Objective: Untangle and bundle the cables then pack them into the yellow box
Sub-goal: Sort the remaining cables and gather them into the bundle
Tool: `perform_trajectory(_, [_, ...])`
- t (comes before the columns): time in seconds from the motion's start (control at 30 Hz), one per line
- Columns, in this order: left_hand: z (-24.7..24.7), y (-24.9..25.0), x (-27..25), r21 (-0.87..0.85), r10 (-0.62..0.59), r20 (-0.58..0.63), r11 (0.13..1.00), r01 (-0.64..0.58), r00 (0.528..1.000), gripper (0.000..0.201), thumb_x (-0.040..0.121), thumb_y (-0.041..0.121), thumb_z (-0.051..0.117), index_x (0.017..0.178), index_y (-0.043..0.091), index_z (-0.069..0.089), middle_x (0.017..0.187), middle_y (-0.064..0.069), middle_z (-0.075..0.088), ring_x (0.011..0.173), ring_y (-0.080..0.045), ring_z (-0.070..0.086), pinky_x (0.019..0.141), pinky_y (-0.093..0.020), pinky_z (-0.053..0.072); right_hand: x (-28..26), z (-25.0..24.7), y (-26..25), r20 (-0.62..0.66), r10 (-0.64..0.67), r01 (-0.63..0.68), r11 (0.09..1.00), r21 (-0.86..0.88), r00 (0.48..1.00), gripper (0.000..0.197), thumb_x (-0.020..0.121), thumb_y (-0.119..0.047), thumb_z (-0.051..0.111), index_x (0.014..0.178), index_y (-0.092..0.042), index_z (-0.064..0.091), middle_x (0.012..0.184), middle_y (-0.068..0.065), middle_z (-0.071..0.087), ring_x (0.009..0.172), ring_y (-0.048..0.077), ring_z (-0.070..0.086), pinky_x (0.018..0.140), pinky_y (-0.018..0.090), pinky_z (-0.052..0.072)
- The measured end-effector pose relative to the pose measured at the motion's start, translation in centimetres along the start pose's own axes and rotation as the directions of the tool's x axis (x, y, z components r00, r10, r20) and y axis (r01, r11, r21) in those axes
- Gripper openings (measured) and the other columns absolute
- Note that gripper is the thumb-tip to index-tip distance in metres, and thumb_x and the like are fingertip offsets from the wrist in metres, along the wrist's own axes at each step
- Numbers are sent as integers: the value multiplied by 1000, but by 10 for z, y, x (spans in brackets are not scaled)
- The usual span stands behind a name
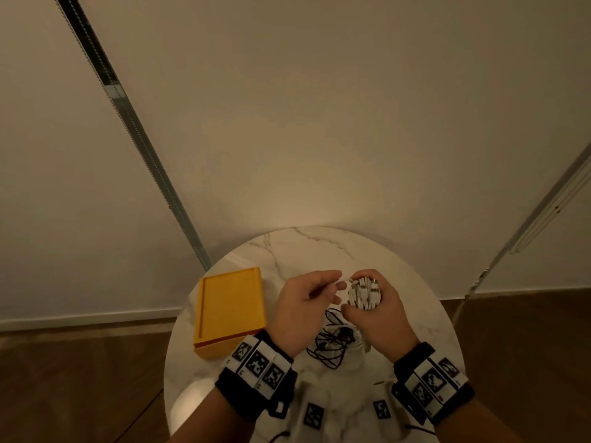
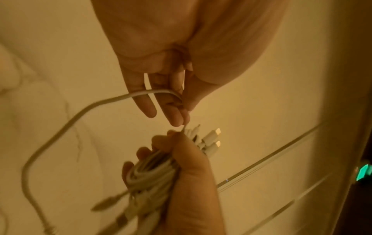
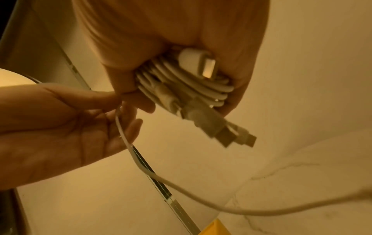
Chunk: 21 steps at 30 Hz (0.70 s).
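Note:
My right hand (image 1: 374, 302) grips a coiled bundle of white cables (image 1: 364, 294) above the round marble table (image 1: 319, 247); plugs stick out of the bundle (image 3: 191, 82). My left hand (image 1: 307, 298) pinches a loose white cable strand (image 2: 66, 120) right beside the bundle (image 2: 153, 173), between thumb and fingertips. That strand (image 3: 181, 189) loops down and away from both hands. A tangle of black cable (image 1: 332, 345) lies on the table under my hands. The yellow box (image 1: 230, 310) lies open on the table's left side.
The table stands near a pale wall with a metal rail (image 1: 128, 116) running down it. Wooden floor (image 1: 80, 378) surrounds the table. Marker tags (image 1: 313, 415) sit at the table's near edge.

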<state>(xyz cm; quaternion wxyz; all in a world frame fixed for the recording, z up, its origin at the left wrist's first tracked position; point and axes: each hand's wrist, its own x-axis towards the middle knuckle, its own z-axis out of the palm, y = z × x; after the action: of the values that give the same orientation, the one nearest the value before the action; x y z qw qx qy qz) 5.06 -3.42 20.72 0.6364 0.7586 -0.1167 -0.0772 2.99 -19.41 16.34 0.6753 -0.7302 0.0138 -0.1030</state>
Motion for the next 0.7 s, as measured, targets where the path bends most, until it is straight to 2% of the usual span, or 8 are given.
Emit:
perform_trajectory(0.07, [6, -2, -2, -45, -20, -6, 999, 20, 1000, 29, 101, 1, 52, 126, 10, 65, 105, -2, 74, 89, -6, 70, 85, -19, 53, 0, 1, 0, -43, -12, 14, 999, 51, 999, 41, 64, 11, 70, 96, -14, 60, 72, 7, 58, 59, 15, 50, 52, 29, 46])
perform_trajectory(0.17, [10, -8, -2, 55, 16, -33, 998, -14, 999, 29, 104, 5, 48, 125, 14, 65, 105, 1, 74, 97, 1, 66, 92, -18, 51, 0, 1, -4, -78, -13, 22, 993, 119, 997, 37, 62, 2, 66, 97, -8, 61, 83, 23, 61, 64, 21, 56, 55, 32, 51])
perform_trajectory(0.23, [10, -13, -1, 167, 65, -33, 984, -59, 997, 28, 106, 11, 45, 122, 20, 65, 109, 4, 73, 105, -1, 65, 97, -25, 51, 0, 0, -3, -86, 2, 13, 984, 179, 996, 36, 64, 1, 67, 99, -5, 61, 87, 22, 65, 72, 26, 62, 63, 43, 57])
perform_trajectory(0.3, [11, -15, -3, 218, 107, -12, 971, -102, 994, 27, 105, 13, 44, 117, 21, 67, 111, 7, 72, 107, -4, 65, 97, -32, 53, 1, 1, 0, -96, 13, 9, 974, 224, 995, 36, 65, 2, 67, 100, -3, 60, 83, 21, 65, 72, 31, 61, 65, 55, 56])
perform_trajectory(0.43, [20, -7, -10, 156, 113, 42, 981, -118, 993, 32, 103, 6, 48, 123, 20, 69, 115, 9, 72, 109, -5, 65, 97, -31, 54, 0, 4, 2, -92, 6, 15, 973, 230, 996, 47, 58, -11, 72, 101, -2, 58, 70, 10, 57, 62, 22, 54, 56, 36, 49])
perform_trajectory(0.53, [22, -8, -12, 26, 77, 37, 997, -78, 996, 35, 101, 0, 47, 124, 15, 69, 116, 2, 74, 111, -14, 68, 98, -37, 54, 0, 4, 0, -26, 10, -3, 969, 247, 1000, 45, 60, 2, 66, 104, 0, 57, 66, 6, 58, 58, 18, 55, 53, 30, 48])
perform_trajectory(0.6, [20, -7, -13, -126, 8, 20, 992, -6, 1000, 31, 102, -1, 47, 121, 9, 70, 112, -5, 75, 107, -22, 70, 95, -41, 56, 1, 4, 0, 0, -4, 3, 970, 244, 1000, 44, 60, 7, 65, 103, -1, 57, 67, 9, 61, 58, 17, 58, 52, 28, 50])
perform_trajectory(0.7, [16, -1, -14, -354, -123, -21, 929, 108, 992, 20, 101, 6, 54, 109, 6, 72, 104, -12, 77, 100, -29, 73, 87, -44, 59, -1, 7, -1, -12, -51, 52, 969, 241, 999, 40, 63, 6, 70, 101, -3, 59, 78, 22, 62, 68, 23, 60, 58, 34, 54])
